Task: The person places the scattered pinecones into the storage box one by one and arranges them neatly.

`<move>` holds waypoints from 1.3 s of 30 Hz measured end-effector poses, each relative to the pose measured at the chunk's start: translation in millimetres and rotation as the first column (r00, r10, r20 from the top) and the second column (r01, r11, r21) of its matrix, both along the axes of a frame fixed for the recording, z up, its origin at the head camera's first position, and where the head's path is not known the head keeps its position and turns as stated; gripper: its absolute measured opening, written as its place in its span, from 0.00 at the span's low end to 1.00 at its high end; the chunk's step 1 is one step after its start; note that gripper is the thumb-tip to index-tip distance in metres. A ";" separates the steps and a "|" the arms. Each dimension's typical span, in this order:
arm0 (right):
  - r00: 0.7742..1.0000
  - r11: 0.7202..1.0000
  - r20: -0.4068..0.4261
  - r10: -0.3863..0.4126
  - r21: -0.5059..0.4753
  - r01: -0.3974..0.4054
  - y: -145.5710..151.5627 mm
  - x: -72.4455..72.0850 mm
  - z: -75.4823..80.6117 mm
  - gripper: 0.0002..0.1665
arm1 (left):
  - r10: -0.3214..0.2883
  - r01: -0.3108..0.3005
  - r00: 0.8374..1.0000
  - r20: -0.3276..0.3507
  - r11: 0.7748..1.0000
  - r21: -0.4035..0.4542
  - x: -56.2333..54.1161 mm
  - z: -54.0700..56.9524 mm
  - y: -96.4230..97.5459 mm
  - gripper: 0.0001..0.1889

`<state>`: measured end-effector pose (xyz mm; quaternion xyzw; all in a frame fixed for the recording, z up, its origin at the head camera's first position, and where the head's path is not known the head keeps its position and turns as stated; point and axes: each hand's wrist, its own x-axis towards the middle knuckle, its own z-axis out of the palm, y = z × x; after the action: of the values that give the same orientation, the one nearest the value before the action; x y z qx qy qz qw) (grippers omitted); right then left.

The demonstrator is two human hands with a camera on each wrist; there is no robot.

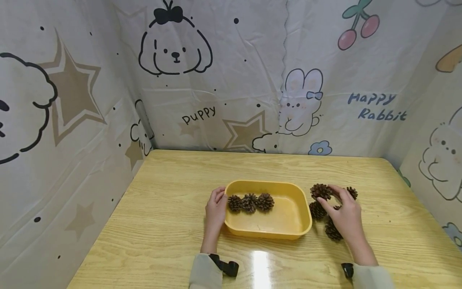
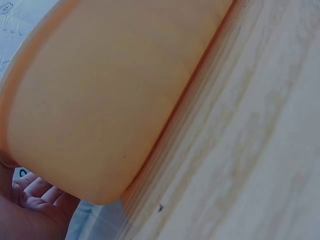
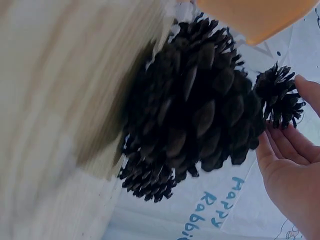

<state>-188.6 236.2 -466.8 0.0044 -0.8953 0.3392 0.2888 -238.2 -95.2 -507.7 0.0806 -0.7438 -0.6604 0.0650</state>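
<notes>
A yellow plastic tub (image 1: 285, 216) stands on the table, with three pine cones (image 1: 249, 203) in a row at its left end. My left hand (image 1: 216, 206) holds the tub's left end, thumb at the rim and fingers along the outer wall; in the left wrist view this hand (image 2: 37, 205) shows below the tub wall (image 2: 100, 100). To the right of the tub, my right hand (image 1: 344, 208) pinches a pine cone (image 1: 320, 192) between thumb and fingers, raised above the others. The right wrist view shows that held cone (image 3: 280, 95) at the fingertips.
Several more pine cones lie right of the tub: one close by its wall (image 1: 317, 210), one below the right hand (image 1: 333, 230) and one behind it (image 1: 351, 193). A printed curtain (image 1: 234, 88) encloses the wooden table (image 1: 162, 224) at the back and sides.
</notes>
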 end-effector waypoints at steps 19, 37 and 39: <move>0.987 0.985 -0.084 0.140 0.109 -0.130 -33.8 -13.6 -5.4 0.33 | 0.000 0.000 1.000 0.000 1.000 0.012 -0.2 -0.9 -1.7 0.16; 0.951 0.940 0.158 0.267 0.174 -0.293 -58.3 -24.2 -7.8 0.31 | 0.002 -0.002 1.000 0.009 1.000 0.019 -0.1 -0.9 -0.9 0.16; 0.943 0.933 0.196 0.270 0.188 -0.306 -60.3 -25.2 -6.7 0.31 | 0.000 -0.001 1.000 0.013 1.000 0.020 -0.4 -0.3 -0.8 0.16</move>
<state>-213.8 175.9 -473.5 0.1389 -0.9374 0.2777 0.1574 -238.6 -96.0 -508.0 0.0858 -0.7375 -0.6672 0.0596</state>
